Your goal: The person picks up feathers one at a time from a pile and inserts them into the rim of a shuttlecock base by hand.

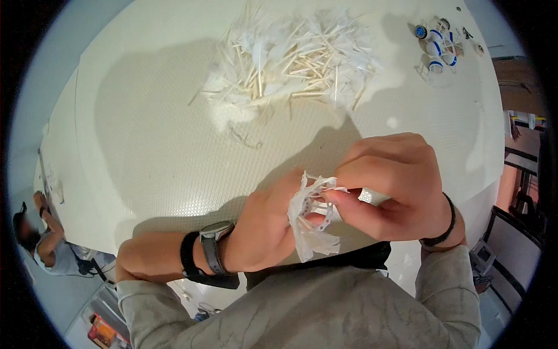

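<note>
Close to my body, my left hand [264, 218] is closed round the back of a white feathered ring [311, 230]. The ring looks like a small perforated white band with short feather pieces standing out from it. From the right, my right hand [398, 183] meets the ring's upper edge, thumb and fingertips pinched on a small white feather piece [337, 189]. Part of the ring is hidden behind my fingers. Beyond my hands lies a loose pile of white feathers [261, 46] mixed with pale thin sticks [317, 61].
On the white textured table [157, 116], several small white pieces with blue bands [436, 49] cluster at the far right. A bent thin strand [245, 139] lies before the pile. Dark-framed chairs [514, 232] stand at the right. Another person [46, 244] sits at the far left.
</note>
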Tool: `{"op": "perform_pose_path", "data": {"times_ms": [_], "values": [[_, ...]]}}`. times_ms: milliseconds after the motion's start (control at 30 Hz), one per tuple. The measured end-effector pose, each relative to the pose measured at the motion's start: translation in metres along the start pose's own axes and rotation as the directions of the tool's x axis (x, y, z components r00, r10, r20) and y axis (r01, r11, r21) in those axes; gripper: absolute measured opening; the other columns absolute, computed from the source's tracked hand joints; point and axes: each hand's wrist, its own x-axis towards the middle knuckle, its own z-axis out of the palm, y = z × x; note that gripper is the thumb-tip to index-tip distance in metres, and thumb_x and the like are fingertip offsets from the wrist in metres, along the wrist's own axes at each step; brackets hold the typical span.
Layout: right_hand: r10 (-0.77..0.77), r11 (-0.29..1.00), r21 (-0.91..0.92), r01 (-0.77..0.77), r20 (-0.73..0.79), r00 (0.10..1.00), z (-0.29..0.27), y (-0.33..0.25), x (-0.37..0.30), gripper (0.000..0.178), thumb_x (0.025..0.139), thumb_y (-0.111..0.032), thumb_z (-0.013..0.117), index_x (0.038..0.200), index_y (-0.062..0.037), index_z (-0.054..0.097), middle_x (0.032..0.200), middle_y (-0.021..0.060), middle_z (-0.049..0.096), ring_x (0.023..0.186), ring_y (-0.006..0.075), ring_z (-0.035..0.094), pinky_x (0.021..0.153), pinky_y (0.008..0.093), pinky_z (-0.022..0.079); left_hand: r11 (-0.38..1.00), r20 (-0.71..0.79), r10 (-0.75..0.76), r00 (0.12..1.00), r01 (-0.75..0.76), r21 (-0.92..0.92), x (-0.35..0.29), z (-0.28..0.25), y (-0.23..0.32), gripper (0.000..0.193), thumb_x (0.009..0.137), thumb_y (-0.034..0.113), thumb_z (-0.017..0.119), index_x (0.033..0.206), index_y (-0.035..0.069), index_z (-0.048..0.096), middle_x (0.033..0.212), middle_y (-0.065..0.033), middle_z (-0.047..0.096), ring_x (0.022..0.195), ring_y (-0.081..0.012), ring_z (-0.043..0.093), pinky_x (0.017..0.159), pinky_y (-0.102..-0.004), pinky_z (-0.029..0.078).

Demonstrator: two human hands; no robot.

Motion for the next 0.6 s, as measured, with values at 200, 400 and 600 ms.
{"op": "perform_pose_path", "data": {"times_ms": [200,400,600], "values": [[-0.015,0.996,-0.089,0.019,0.049,0.999,-0.008,0.005,0.009,0.017,0.071,-0.003,0.078,0.083,-0.0046,0.065,0.072,0.0081,0.065,0.059,0.0213,0.061,0.052,0.0285,0.043,0.684,-0.12,-0.22,0.968,0.065,-0.726,-0.009,0.022,-0.008,0.038,0.094,0.019,0.065,0.126,0.003,0.053,0.1,-0.0128,0.066,0.087,-0.0305,0.067,0.078,-0.0417,0.052],[0.015,0.78,-0.61,-0.14,-0.205,0.979,-0.02,0.033,0.013,0.02,0.076,-0.001,0.073,0.093,-0.0093,0.07,0.094,0.0042,0.064,0.074,0.0211,0.061,0.062,0.0313,0.049,0.977,-0.05,0.157,0.986,-0.147,0.157,-0.006,-0.005,-0.008,0.027,0.092,0.015,0.066,0.114,0.002,0.065,0.103,-0.0135,0.068,0.095,-0.031,0.066,0.086,-0.0419,0.05],[-0.066,0.693,-0.717,-0.074,-0.166,0.984,-0.014,0.058,0.015,0.031,0.07,0.0,0.072,0.097,-0.0143,0.072,0.111,0.0024,0.06,0.086,0.0215,0.06,0.07,0.0323,0.052,0.962,-0.042,0.224,0.974,-0.214,0.168,-0.006,-0.005,-0.014,0.022,0.087,0.009,0.063,0.107,0.005,0.071,0.108,-0.0168,0.067,0.098,-0.0381,0.064,0.09,-0.0414,0.049]]}}
